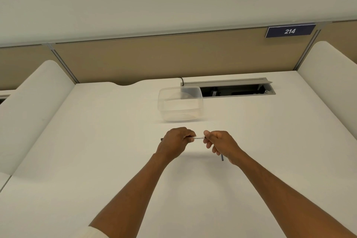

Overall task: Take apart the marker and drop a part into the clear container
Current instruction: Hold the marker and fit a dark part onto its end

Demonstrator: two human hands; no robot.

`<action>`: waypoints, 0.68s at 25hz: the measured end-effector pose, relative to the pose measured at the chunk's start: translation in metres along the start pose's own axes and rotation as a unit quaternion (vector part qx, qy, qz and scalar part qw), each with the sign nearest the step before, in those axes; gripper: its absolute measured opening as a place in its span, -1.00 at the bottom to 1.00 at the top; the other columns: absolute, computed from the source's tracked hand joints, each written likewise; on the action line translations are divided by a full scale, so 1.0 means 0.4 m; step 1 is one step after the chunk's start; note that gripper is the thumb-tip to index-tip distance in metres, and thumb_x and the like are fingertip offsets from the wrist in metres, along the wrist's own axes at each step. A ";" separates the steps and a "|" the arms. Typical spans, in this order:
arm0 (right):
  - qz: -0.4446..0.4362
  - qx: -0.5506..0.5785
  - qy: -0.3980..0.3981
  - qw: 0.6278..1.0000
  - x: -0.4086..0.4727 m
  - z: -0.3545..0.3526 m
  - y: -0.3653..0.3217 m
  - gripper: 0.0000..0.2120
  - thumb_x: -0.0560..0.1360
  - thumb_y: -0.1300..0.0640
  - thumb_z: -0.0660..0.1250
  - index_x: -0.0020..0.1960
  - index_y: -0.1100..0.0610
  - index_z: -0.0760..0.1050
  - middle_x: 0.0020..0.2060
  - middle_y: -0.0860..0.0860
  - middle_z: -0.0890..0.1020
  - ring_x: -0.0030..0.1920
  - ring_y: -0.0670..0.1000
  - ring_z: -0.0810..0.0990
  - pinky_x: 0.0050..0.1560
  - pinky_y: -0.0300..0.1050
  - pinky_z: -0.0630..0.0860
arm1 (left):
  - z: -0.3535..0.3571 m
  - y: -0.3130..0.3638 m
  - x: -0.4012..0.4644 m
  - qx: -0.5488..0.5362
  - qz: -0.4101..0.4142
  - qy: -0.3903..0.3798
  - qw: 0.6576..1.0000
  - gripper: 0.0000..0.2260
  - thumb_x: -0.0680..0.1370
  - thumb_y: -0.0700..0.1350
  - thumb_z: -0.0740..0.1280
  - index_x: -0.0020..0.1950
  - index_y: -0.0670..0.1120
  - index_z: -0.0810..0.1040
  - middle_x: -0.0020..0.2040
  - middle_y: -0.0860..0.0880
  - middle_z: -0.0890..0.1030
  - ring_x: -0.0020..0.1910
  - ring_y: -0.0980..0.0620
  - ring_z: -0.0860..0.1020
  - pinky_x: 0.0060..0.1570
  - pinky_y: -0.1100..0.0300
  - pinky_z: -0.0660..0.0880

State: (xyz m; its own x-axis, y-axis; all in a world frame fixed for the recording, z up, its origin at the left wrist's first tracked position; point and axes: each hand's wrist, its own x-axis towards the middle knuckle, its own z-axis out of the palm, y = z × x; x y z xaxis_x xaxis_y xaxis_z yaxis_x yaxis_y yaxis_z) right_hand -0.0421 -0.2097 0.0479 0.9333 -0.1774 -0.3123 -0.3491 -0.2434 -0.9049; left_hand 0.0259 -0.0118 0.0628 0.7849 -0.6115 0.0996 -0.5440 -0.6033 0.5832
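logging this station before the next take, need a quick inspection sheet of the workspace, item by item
surface: white desk, bare apart from the job's things
job's things: marker held level between both hands above the desk; a dark thin part sticks down below the right hand; clear container stands open, with nothing seen in it, beyond the hands
clutter: nothing seen
grippers: left hand closed on the marker's left end; right hand fingers pinch its right end
cables: a black cable runs into the open cable tray
surroundings: tan partition, blue sign 214, white side dividers
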 end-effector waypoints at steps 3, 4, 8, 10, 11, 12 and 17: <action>-0.015 -0.016 0.009 1.000 -0.004 0.005 0.004 -0.71 0.51 -0.08 0.35 -0.28 0.07 0.61 -0.41 -0.04 0.62 -0.43 -0.06 0.50 -0.38 -0.19 0.40 | 0.001 0.003 -0.003 0.003 0.003 -0.003 1.000 -0.90 0.57 -0.11 0.33 0.00 0.04 0.63 -0.21 0.07 0.59 -0.21 0.12 0.48 -0.23 0.27 0.38; -0.025 -0.009 0.017 0.999 -0.005 0.005 0.005 -0.79 0.49 -0.02 0.39 -0.26 0.06 0.60 -0.38 -0.05 0.61 -0.39 -0.05 0.51 -0.36 -0.18 0.41 | 0.001 0.003 -0.004 0.006 0.005 -0.003 1.000 -0.90 0.57 -0.10 0.33 0.00 0.03 0.63 -0.21 0.06 0.59 -0.22 0.11 0.48 -0.23 0.25 0.38; -0.018 0.014 0.027 0.999 -0.009 0.002 0.002 -0.81 0.47 -0.07 0.42 -0.19 0.04 0.62 -0.30 -0.05 0.64 -0.38 -0.06 0.56 -0.37 -0.12 0.41 | 0.001 0.004 -0.007 0.004 0.001 0.002 1.000 -0.90 0.57 -0.11 0.33 -0.01 0.05 0.63 -0.23 0.08 0.57 -0.23 0.13 0.47 -0.28 0.36 0.30; 0.008 -0.005 0.014 1.000 -0.010 0.002 0.000 -0.64 0.51 -0.18 0.34 -0.27 0.08 0.62 -0.39 -0.04 0.64 -0.43 -0.07 0.52 -0.41 -0.14 0.39 | 0.002 0.006 -0.008 0.003 0.001 0.003 1.000 -0.90 0.57 -0.12 0.33 -0.02 0.05 0.62 -0.23 0.09 0.57 -0.22 0.13 0.46 -0.29 0.40 0.28; 0.012 -0.015 0.011 1.000 -0.011 0.003 0.001 -0.62 0.51 -0.17 0.32 -0.30 0.08 0.61 -0.43 -0.04 0.62 -0.45 -0.06 0.51 -0.42 -0.15 0.38 | 0.003 0.005 -0.008 0.003 0.002 0.003 1.000 -0.90 0.56 -0.12 0.33 -0.02 0.05 0.62 -0.23 0.08 0.57 -0.22 0.12 0.47 -0.29 0.41 0.28; 0.009 -0.017 0.011 1.000 -0.011 0.004 0.003 -0.65 0.51 -0.14 0.34 -0.32 0.07 0.61 -0.45 -0.04 0.60 -0.45 -0.05 0.50 -0.43 -0.17 0.38 | 0.004 0.004 -0.009 0.002 0.001 0.002 1.000 -0.90 0.56 -0.13 0.33 -0.02 0.05 0.62 -0.23 0.08 0.57 -0.21 0.12 0.47 -0.29 0.41 0.28; -0.011 0.016 0.015 1.000 -0.013 0.003 0.002 -0.84 0.48 -0.03 0.42 -0.18 0.06 0.60 -0.29 -0.05 0.62 -0.37 -0.04 0.54 -0.38 -0.10 0.39 | 0.005 -0.001 -0.012 0.001 -0.001 0.002 1.000 -0.90 0.57 -0.12 0.33 -0.01 0.04 0.63 -0.22 0.07 0.58 -0.22 0.11 0.47 -0.27 0.37 0.31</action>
State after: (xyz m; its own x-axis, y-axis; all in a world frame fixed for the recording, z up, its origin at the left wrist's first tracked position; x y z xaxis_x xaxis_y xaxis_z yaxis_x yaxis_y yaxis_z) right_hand -0.0470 -0.2078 0.0483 0.9376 -0.2018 -0.2833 -0.3249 -0.2171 -0.9205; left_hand 0.0216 -0.0098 0.0605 0.7872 -0.6083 0.1017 -0.5428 -0.6050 0.5825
